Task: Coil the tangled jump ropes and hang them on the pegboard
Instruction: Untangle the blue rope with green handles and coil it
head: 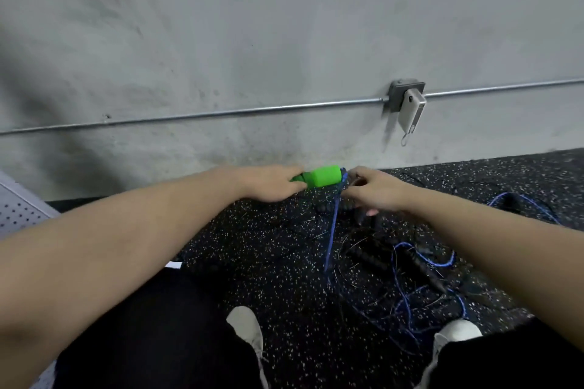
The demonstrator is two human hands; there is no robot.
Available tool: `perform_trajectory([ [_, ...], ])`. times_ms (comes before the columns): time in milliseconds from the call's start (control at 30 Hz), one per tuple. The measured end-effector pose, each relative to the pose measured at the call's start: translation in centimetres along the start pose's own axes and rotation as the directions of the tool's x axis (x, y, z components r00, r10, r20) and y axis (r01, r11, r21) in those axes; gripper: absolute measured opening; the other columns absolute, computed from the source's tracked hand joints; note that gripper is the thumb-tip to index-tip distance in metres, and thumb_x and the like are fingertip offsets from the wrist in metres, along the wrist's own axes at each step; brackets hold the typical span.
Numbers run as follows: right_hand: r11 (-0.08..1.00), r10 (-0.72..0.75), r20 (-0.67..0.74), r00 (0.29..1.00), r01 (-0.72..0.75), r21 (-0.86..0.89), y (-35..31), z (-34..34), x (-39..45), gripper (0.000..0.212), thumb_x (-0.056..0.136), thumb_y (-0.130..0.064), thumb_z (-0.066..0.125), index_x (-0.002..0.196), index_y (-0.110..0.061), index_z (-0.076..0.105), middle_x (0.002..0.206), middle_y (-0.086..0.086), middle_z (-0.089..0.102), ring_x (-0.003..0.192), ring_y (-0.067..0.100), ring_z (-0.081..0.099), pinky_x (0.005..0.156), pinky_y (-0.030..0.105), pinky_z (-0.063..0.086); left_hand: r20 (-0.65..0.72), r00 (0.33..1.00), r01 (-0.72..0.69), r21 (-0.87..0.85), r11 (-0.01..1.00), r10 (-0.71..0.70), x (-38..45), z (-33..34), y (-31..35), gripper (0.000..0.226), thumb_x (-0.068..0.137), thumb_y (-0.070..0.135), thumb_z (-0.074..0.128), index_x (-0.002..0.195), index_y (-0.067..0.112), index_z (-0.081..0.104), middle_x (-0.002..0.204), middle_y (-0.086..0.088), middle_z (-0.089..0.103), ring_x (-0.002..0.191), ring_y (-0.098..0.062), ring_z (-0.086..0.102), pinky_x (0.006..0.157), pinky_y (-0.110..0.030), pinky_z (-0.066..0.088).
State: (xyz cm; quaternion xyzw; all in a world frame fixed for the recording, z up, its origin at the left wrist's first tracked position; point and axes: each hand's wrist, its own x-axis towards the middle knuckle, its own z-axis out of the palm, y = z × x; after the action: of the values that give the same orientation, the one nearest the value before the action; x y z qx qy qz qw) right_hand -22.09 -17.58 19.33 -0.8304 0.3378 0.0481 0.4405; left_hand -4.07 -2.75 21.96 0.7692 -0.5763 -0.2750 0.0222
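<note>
Grey concrete wall (252, 25) is filling the top half, a metal conduit (221, 113) running across it into a junction box (406, 95). Black speckled rubber floor (268, 246) is lying below, dim light.

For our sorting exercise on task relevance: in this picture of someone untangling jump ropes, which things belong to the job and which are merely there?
Belong to the job:
green handle, held by the left hand
blue rope, at the right hand
black ropes tangled on the floor
pegboard

Merely there:
outlet box
white device
conduit pipe
shoes
</note>
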Motion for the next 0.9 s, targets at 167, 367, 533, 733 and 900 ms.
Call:
perform_trajectory([
  [167,0.997,-0.076,-0.062,0.995,0.076,0.000,-0.3,-3.6,-3.8,0.011,0.096,-0.024,0.063,0.105,-0.019,0.062,0.089,0.004,0.057,0.075,0.015,0.055,0.077,0.040,0.062,-0.193,0.981,-0.049,-0.119,0.992,0.025,-1.5,-0.9,5.0,0.025,0.109,0.036,0.041,0.127,0.020,0.050,0.088,0.003,0.059,0.078,-0.014,0.057,0.067,-0.028,0.043],
  [367,0.987,-0.077,-0.092,0.993,0.089,0.135,1.2,-5.6,-5.6,0.020,0.099,-0.021,0.061,0.099,-0.001,0.064,0.099,0.013,0.072,0.085,0.018,0.064,0.078,0.039,0.057,-0.297,0.954,-0.126,-0.327,0.936,0.024,-1.2,1.2,8.0,0.022,0.107,0.033,0.045,0.126,0.023,0.053,0.079,0.006,0.054,0.066,-0.010,0.051,0.063,-0.031,0.044],
  [533,0.922,-0.074,-0.030,0.997,0.080,0.380,1.3,-6.3,-5.5,0.015,0.102,-0.020,0.057,0.088,-0.013,0.060,0.081,0.008,0.075,0.073,0.019,0.071,0.069,0.029,0.057,-0.302,0.953,-0.152,-0.506,0.849,-0.010,0.4,2.1,8.2,0.012,0.107,0.032,0.045,0.117,0.029,0.051,0.074,0.000,0.056,0.061,-0.018,0.055,0.058,-0.034,0.051],
  [733,0.832,-0.026,-0.156,0.987,0.108,0.544,1.4,-7.7,-4.3,0.017,0.102,-0.033,0.055,0.102,-0.016,0.055,0.055,0.001,0.045,0.047,0.014,0.042,0.047,0.025,0.052,-0.342,0.928,-0.203,-0.798,0.567,-0.150,2.7,0.8,8.4,0.013,0.107,0.028,0.048,0.103,0.019,0.057,0.071,-0.003,0.056,0.053,-0.015,0.051,0.049,-0.028,0.043],
  [900,0.907,-0.032,-0.146,0.989,0.090,0.411,2.9,-8.4,-3.3,0.025,0.101,-0.035,0.059,0.089,-0.016,0.046,0.059,0.003,0.054,0.047,0.017,0.047,0.045,0.024,0.048,-0.316,0.901,-0.187,-0.902,0.390,-0.297,4.2,-1.0,7.3,0.016,0.107,0.030,0.048,0.099,0.019,0.055,0.074,-0.004,0.055,0.053,-0.013,0.050,0.046,-0.026,0.044],
])
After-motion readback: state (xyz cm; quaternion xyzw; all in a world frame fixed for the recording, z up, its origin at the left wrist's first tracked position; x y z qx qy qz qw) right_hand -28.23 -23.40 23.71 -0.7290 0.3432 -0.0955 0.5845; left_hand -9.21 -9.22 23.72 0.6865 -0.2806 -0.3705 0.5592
